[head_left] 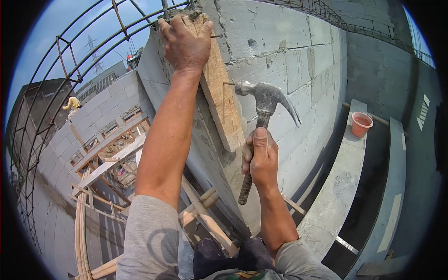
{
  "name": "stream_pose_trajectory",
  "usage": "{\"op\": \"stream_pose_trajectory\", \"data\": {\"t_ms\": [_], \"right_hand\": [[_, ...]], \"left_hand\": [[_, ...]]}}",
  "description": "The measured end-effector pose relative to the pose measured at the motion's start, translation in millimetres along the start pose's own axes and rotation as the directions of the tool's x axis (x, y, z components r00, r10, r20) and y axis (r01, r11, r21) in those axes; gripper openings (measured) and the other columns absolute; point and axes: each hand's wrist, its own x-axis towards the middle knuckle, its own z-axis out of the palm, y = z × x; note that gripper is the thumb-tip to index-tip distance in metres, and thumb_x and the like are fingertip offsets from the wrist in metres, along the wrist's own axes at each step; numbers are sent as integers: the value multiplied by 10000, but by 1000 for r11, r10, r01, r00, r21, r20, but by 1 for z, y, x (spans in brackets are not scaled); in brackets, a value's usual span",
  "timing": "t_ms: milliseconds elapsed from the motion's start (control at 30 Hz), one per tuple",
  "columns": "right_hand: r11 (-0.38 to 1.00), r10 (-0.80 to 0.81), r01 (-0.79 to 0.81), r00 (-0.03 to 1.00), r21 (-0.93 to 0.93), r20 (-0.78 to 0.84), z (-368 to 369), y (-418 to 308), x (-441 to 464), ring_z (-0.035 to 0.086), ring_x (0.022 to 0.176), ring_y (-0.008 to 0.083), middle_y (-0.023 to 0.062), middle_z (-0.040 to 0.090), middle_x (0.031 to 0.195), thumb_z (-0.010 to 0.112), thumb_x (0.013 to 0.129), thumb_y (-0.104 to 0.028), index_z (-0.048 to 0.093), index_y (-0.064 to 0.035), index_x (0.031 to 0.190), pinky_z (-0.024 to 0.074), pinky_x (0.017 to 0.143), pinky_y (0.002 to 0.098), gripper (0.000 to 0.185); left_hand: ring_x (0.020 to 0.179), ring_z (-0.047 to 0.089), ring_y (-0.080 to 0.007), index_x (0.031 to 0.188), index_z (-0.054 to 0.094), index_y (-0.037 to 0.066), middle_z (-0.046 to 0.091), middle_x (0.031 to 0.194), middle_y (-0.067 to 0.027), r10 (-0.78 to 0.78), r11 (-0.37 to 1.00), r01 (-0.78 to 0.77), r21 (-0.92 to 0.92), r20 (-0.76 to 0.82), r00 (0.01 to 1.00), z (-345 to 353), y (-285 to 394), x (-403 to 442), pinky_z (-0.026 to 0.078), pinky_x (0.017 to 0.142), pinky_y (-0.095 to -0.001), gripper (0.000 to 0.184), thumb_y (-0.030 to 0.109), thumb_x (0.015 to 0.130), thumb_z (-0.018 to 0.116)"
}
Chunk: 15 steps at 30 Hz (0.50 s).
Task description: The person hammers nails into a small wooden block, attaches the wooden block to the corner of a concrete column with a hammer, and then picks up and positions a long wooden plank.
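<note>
As right fingers [261, 140] encircle the hammer [264, 105], board [218, 86] beneath left fingers [178, 23]

Under a blue sky [116, 51], scaffold planks [336, 186] run between a sunlit grey block wall [298, 70] and a shaded wall [380, 65], with a lattice pylon [94, 55] in the left distance.

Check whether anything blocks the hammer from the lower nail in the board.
Nothing visible does: the hammer has its face right at the lower nail. The left hand is higher, at the top of the board.
</note>
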Motion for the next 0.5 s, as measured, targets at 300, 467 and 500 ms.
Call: {"op": "stream_pose_trajectory", "data": {"t_ms": [300,467,500], "right_hand": [[979,-133,168,956,117,-262,-42,-66,-7,463,452,134,24,431,574,367,954,-592,460,-28,920,455,474,276,573],[903,117,-14,969,429,-216,-56,65,-114,339,314,140,7,343,456,343,789,-824,405,-99,810,348,314,281,727],[874,259,-151,948,462,-182,-55,59,-131,351,338,137,15,366,484,348,819,-795,419,-86,824,352,333,278,712]], "left_hand": [[1275,429,-417,1289,428,124,354,1388,-296,-60,998,60,-4,42,997,-4,-3,-9,450,940,-526,770,617,753,675],[1272,432,-420,1283,434,113,362,1383,-298,-49,998,49,42,8,999,-2,-4,-7,443,947,-527,768,603,748,687],[1271,434,-421,1282,436,110,362,1382,-298,-45,998,45,52,-1,999,-1,-4,-10,442,947,-528,769,601,747,689]]}}
